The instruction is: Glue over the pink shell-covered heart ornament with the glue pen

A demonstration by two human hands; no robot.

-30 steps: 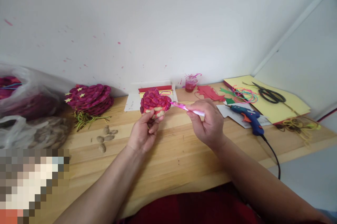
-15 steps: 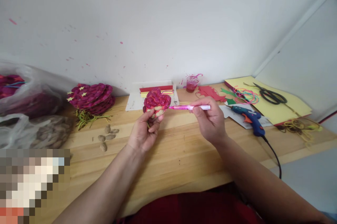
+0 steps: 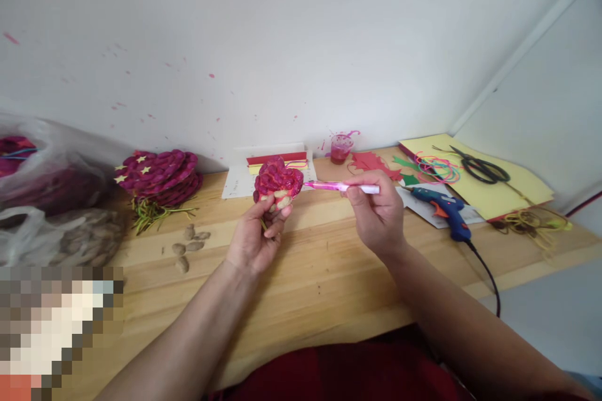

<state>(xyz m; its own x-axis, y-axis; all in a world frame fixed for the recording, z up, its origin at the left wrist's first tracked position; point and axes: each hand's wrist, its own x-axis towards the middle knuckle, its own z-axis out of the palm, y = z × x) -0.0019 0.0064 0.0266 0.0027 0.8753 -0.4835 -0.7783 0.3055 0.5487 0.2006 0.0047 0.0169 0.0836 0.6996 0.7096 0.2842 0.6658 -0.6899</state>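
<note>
My left hand (image 3: 258, 231) is closed on the lower edge of a peanut-shell craft piece (image 3: 278, 178), held up above the table. Most of its peanuts are wet magenta, while a few along the bottom are bare tan. In my right hand (image 3: 379, 216) is a paintbrush (image 3: 341, 187) with a white handle and pink stain, gripped between thumb and fingers. Its tip points left and lies at or very near the craft's right edge; contact is hard to make out. Behind stands a clear cup of magenta paint (image 3: 340, 149).
Left are plastic bags (image 3: 61, 238), a stack of magenta peanut crafts (image 3: 162, 175) and several loose peanuts (image 3: 182, 249). To the right lie red paper cutouts (image 3: 376, 164), a corded glue gun (image 3: 439, 206), scissors (image 3: 484, 169) on yellow paper (image 3: 522, 191), and coiled cords (image 3: 531, 225).
The brush has shifted slightly right and up, its tip drawing back from the craft's lower right side. More of the right-hand peanuts look magenta. The view has moved a little.
</note>
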